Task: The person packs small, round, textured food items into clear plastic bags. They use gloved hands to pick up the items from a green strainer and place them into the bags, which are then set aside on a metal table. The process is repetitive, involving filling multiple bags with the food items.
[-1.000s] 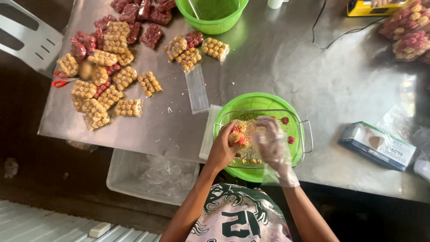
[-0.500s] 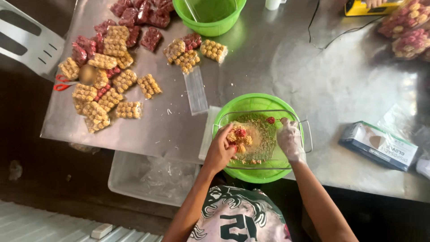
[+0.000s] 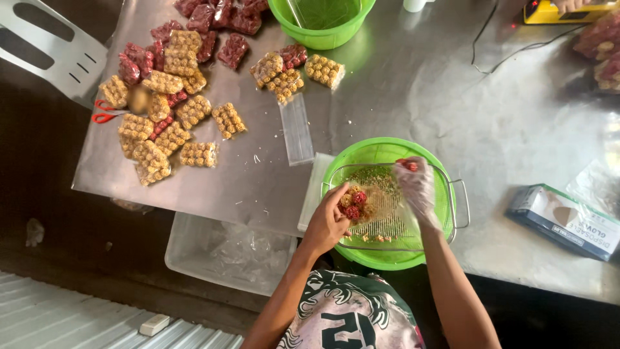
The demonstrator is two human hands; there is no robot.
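I am looking down on a steel table (image 3: pixel 413 90) with a green bowl (image 3: pixel 387 257) at its near edge, and I use that bowl as my landmark. A wire tray (image 3: pixel 387 220) sits across the bowl. My left hand (image 3: pixel 327 223) is at the bowl's left rim, fingers curled around a small bag of red and yellow balls (image 3: pixel 353 203) held over the tray. My right hand (image 3: pixel 418 187), in a thin clear glove, is over the right half of the bowl, its fingertips pinched on a red ball (image 3: pixel 408 165) near the far rim.

Just left of the bowl lies a white pad (image 3: pixel 313 194), and beyond that an empty clear sleeve (image 3: pixel 296 129). Far left of the bowl, packed bags of yellow and red balls (image 3: pixel 168 110) are spread out, with red scissors (image 3: pixel 103 113) at their edge. A second green bowl (image 3: pixel 321 22) stands beyond. Right of the bowl lies a box of gloves (image 3: pixel 565 221).
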